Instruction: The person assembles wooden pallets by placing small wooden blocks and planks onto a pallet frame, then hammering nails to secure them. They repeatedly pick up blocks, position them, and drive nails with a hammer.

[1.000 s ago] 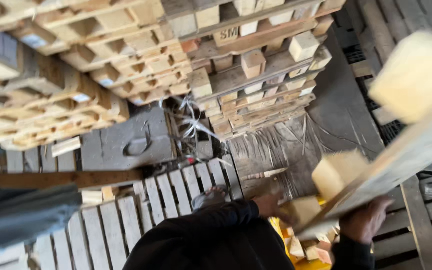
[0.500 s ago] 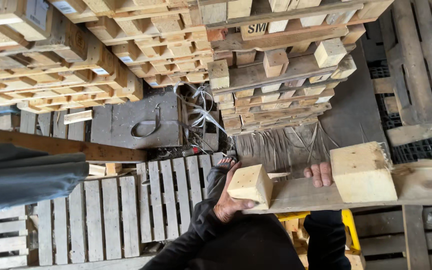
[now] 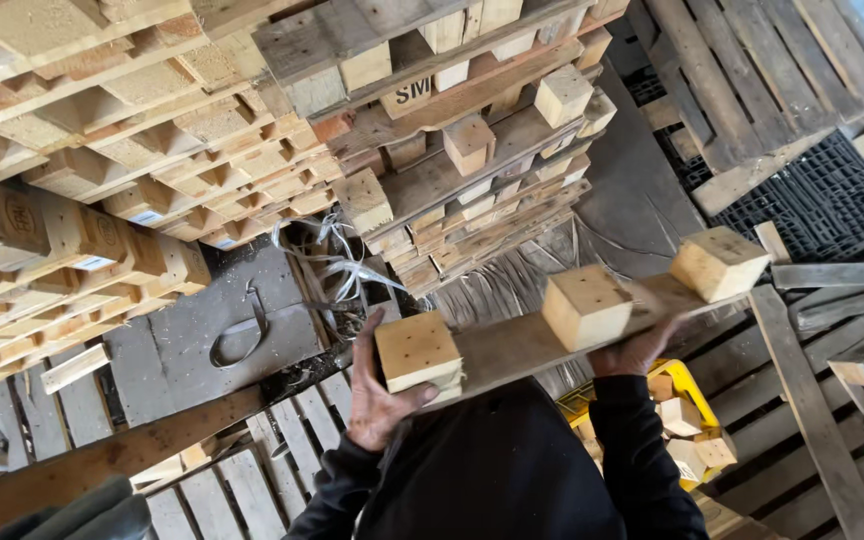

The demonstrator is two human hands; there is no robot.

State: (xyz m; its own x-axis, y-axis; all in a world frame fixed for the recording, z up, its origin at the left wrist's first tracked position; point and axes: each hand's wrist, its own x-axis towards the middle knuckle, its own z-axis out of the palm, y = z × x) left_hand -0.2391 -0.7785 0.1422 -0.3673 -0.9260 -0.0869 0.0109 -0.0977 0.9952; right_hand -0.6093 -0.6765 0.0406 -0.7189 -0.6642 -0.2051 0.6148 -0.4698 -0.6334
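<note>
Gripping a pallet runner (image 3: 527, 345), a plank with three square wooden blocks nailed to it, both hands hold it up in front of the dark-sleeved body in the head view. The left hand (image 3: 380, 395) is clamped on the near end: the palm sits against the side of the first block (image 3: 417, 350), and the thumb wraps under that block's lower edge. The right hand (image 3: 637, 350) is closed on the plank from below, just past the middle block (image 3: 585, 305); only the fingers curling over the edge show, so how firmly it grips cannot be told. The third block (image 3: 719, 262) sits at the far end, beyond the right hand, and the plank rises from the left hand towards it.

Below the right wrist lies a yellow crate (image 3: 687, 385) holding loose wooden blocks (image 3: 687, 430). Above the left hand a grey board (image 3: 212, 335) carries a loop of strap, with a tangle of pale plastic strapping (image 3: 337, 265) beside it. Stacked wooden pallets (image 3: 152, 150) fill the space beyond both hands. Black plastic pallets (image 3: 832, 195) lie outward of the right hand, and slatted pallets (image 3: 272, 460) lie beneath the left forearm.
</note>
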